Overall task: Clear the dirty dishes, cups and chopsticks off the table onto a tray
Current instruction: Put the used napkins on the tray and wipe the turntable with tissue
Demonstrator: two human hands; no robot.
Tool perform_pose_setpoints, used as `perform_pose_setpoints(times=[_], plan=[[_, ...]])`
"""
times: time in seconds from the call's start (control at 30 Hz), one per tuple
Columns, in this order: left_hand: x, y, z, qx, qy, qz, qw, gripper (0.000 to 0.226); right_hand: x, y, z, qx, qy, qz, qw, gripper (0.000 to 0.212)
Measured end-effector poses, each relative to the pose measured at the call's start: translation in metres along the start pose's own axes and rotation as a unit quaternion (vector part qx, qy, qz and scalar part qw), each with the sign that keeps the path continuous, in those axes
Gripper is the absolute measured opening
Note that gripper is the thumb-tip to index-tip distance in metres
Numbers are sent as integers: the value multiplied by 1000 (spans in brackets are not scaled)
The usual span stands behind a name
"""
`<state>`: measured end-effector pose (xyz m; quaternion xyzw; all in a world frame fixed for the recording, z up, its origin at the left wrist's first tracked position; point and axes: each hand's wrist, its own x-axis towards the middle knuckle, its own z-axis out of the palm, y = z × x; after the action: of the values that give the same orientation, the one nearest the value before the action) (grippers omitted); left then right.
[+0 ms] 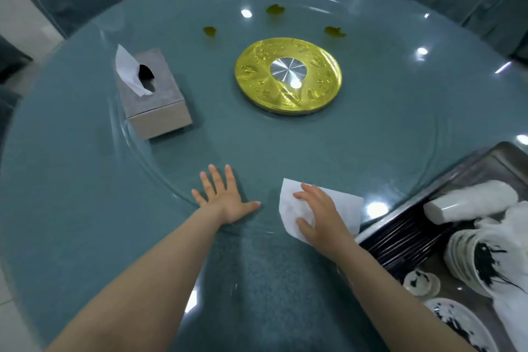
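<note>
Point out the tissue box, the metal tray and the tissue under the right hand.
tissue box [155,97]: head view, on its grey top face.
metal tray [483,161]: head view, on its bare far rim.
tissue [344,203]: head view, on the white sheet beyond the fingers.

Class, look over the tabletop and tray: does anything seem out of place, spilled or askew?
Three greenish scraps lie beyond the gold turntable hub. On the metal tray, a white cup lies tipped on its side.
</note>
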<state>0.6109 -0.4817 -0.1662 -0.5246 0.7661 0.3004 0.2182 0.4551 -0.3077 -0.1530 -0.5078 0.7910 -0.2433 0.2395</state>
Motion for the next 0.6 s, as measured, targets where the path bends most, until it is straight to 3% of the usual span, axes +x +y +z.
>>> perform_pose_setpoints(times=[0.07,0.17,0.27,0.37,0.47,0.6], plan=[[2,2,3,5,0,-5,1000,125,0,10,-1,-136,-6,-27,990,61],[3,2,3,13,3,-9,1000,125,10,13,4,-231,-31,-16,972,69],[5,-2,3,22,4,-10,1000,125,26,6,11,-252,13,-60,966,54],[9,-8,1,31,6,-6,999,125,35,4,19,-266,115,-110,951,35],[12,-13,-3,37,7,0,999,124,42,1,26,-266,180,-119,940,31],[17,-23,-8,49,11,6,999,123,51,-4,32,-277,193,-130,932,30]])
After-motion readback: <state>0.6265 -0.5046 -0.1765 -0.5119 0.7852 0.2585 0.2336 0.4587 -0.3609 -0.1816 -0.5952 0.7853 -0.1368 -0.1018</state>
